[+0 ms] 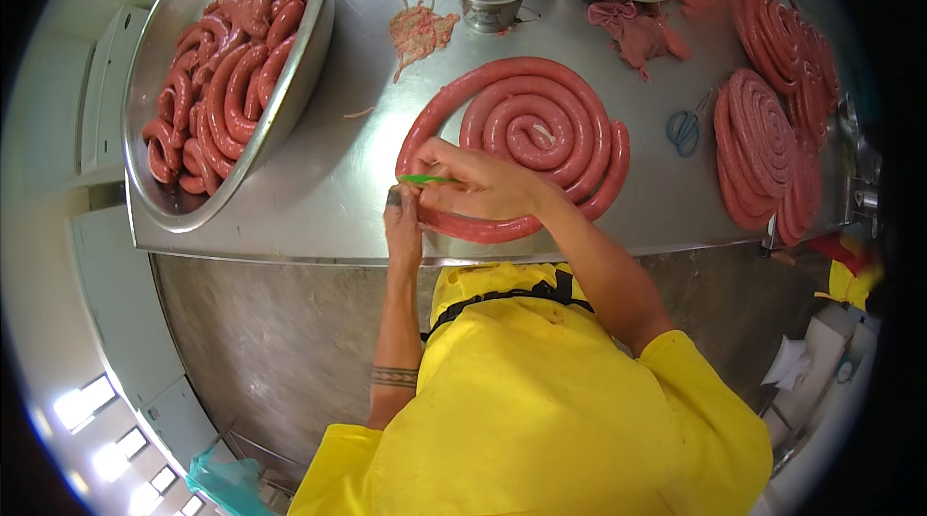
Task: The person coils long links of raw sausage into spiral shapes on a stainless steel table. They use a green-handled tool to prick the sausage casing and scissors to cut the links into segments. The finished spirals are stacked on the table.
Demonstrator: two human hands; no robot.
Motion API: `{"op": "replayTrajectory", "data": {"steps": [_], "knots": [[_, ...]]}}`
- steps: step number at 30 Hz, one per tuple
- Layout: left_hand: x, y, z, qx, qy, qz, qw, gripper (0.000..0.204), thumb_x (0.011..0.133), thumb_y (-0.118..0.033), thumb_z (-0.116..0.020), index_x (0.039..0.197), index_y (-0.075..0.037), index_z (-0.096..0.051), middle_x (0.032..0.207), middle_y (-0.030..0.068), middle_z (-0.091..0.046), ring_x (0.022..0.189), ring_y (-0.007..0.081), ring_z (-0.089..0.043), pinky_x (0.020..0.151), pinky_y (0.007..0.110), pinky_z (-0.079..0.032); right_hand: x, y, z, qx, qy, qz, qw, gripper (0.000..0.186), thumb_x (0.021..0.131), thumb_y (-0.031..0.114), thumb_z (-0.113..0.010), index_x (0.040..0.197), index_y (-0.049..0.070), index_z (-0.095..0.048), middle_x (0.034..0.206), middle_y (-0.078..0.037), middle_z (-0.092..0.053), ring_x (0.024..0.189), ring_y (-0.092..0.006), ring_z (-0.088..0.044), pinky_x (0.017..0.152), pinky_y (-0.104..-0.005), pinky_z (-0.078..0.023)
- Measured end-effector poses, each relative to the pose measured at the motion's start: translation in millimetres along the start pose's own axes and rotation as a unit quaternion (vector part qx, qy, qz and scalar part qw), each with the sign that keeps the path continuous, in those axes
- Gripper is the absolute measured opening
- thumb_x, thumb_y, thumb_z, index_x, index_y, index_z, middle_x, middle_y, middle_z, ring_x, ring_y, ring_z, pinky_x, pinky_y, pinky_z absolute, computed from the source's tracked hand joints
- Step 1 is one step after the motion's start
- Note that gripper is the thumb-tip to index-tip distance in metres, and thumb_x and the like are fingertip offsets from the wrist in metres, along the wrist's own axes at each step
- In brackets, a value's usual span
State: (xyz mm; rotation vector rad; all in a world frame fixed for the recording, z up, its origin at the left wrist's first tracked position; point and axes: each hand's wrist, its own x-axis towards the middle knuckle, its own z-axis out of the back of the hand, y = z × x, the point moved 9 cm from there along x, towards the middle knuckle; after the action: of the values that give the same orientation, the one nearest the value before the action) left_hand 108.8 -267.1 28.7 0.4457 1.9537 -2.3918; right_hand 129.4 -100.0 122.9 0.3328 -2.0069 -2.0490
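Near the table's [323, 212] front edge, the right hand [475, 183], forearm slanting leftward, grips a slim green tool [421, 178] beside the upright left hand [402, 212], whose bent fingers close on the sausage coil's [502, 133] left outer turn.

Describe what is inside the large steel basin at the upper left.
The basin holds heaped pink, curved sausages. The uppermost show; any beneath, and the basin's floor under the heap, are covered.
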Motion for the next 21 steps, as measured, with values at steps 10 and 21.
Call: {"op": "replayTrajectory", "data": {"steps": [10, 21], "knots": [[4, 42, -32, 0.112, 0.086, 0.179, 0.974, 0.026, 0.105, -0.017, -0.049, 0.09, -0.004, -0.066, 0.084, 0.0076, -0.071, 0.074, 0.0225, -0.068, 0.068, 0.035, -0.054, -213, 116, 249, 0.345, -0.396, 0.122, 0.842, 0.033, 0.104, 0.022, -0.051, 0.134, 0.009, -0.051, 0.124, -0.013, -0.059, 0.096, -0.0223, -0.064, 0.083, -0.0347, -0.051], [-42, -61, -9, 0.454, -0.04, -0.285, 0.843, 0.033, 0.097, -0.018, -0.063, 0.122, 0.002, -0.063, 0.15, 0.0243, -0.033, 0.131, 0.0458, -0.036, 0.108, 0.06, -0.029, 15, -37, -14, -0.389, 0.115, -0.056, 0.912, 0.029, 0.098, 0.013, -0.056, 0.126, 0.006, -0.058, 0.103, -0.02, -0.065, 0.098, -0.0326, -0.067, 0.082, -0.0426, -0.05]]}}
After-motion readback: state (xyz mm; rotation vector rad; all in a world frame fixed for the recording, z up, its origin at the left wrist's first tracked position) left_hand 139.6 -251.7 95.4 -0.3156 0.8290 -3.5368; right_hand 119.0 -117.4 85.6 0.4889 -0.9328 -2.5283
